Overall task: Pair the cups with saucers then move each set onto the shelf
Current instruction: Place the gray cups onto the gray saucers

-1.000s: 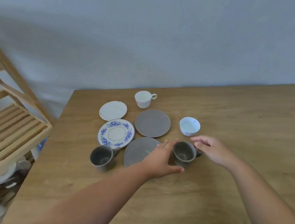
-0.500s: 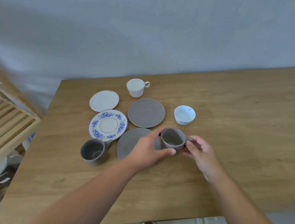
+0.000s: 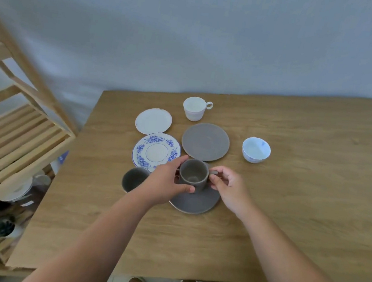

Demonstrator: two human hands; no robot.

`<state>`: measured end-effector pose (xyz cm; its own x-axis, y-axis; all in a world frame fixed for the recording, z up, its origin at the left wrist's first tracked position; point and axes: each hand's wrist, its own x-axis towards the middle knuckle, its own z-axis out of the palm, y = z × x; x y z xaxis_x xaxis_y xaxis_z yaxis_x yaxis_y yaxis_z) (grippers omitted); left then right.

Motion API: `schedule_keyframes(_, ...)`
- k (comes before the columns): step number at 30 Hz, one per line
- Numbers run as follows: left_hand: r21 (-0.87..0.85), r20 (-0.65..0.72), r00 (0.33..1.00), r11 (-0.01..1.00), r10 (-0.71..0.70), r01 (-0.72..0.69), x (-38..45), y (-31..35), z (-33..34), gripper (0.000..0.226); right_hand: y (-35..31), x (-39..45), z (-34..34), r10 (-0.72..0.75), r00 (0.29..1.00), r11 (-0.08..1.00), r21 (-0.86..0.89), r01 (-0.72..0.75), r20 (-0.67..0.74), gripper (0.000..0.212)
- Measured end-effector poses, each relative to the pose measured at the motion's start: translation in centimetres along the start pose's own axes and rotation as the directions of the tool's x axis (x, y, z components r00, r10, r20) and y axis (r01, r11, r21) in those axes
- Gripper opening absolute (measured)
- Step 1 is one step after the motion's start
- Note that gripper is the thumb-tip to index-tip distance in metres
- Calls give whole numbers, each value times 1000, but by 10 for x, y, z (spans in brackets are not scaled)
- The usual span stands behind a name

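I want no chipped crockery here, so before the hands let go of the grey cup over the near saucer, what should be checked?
1. Grey cup upright: ok.
2. Held on both sides, left hand round the body, right hand at the handle: ok.
3. Cup over the near grey saucer, not the far grey saucer: ok.
4. Cup base seated flat on that saucer: cannot tell, hands hide it.
5. Cup centred: not ok, it sits toward the saucer's far edge.
6. Second grey cup apart from the saucer: cannot tell, left hand hides the gap.
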<state>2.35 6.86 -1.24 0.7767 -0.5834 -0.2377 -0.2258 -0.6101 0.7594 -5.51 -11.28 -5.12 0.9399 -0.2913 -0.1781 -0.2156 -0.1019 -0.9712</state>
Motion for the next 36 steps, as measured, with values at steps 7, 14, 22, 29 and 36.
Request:
schedule_keyframes(7,92,-29,999,996,13,-10,-6,-2,4,95,3,-2,-6,-3,1000,992,-126,5,20,20)
schedule_keyframes(14,252,-167,970,958,179,-134,-26,2,-20,102,-15,-4,-3,-183,983,958,-226,175,-15,42)
schedule_keyframes(22,161,-228,971,981,-74,112,-63,-68,-50,119,-82,21,61,-233,840,511,-673,535,490,44)
schedule_keyframes(29,-107,-372,923,992,-103,67,-62,-80,-38,96,-79,43,99,-46,801,179,-784,595,597,34)
schedule_keyframes(36,-239,-327,938,970,-114,34,-36,-62,-53,92,-80,52,74,-159,864,522,-703,484,477,19)
